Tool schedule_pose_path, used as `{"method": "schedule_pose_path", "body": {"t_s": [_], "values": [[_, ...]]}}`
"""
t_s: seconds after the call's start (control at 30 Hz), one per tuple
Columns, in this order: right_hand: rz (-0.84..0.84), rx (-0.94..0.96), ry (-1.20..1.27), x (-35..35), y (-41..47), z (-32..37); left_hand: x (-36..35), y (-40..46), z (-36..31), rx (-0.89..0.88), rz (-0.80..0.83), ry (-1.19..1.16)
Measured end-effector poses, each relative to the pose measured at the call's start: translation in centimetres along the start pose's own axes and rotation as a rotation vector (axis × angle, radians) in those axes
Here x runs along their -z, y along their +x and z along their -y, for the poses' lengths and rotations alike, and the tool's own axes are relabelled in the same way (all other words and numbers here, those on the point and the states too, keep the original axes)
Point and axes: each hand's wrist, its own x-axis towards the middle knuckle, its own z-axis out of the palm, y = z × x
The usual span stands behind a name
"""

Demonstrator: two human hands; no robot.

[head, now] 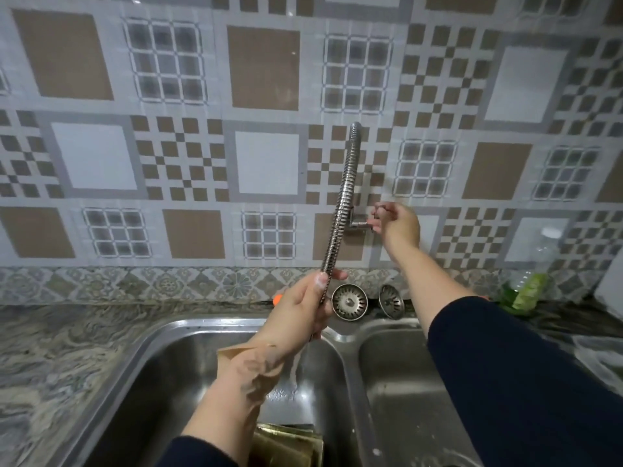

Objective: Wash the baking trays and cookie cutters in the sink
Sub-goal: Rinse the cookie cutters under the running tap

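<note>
Both hands up at the tap, water running.
Left hand (300, 308) wraps its fingers round the hose (340, 210) near its lower end; right hand (397, 225) pinches the tap handle (362, 224) at the wall. Water falls into the left basin of the sink (161, 362), where a gold tray (286, 446) lies at the near edge. Two strainers (349, 302) stand on the sink's back rim.

The marbled counter (60, 358) carries 2 strainers (349, 302), a green-filled bottle (531, 274) and the sink (161, 335).

Dark navy long sleeves (526, 382) on both arms (pushed up, forearms bare).
</note>
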Motion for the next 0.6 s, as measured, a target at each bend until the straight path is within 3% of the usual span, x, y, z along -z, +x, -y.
{"method": "schedule_pose_path", "body": {"t_s": [0.23, 0.33, 0.47, 0.6], "values": [[0.220, 0.067, -0.295, 3.2, -2.9, -2.2, -0.2, -0.2, -0.2, 0.004, -0.023, 0.022], [0.266, 0.129, -0.590, 3.8, -4.7, -1.1, -0.4, -0.9, -1.0, -0.007, -0.038, 0.057], [0.251, 0.207, -0.680, 3.1, -12.3, -2.5, -0.6, -2.9, -0.2, -0.068, -0.191, 0.233], [0.659, 0.053, -0.886, 3.0, -22.6, -7.6, -0.3, -8.4, 5.2, -0.082, -0.279, 0.343]]}}
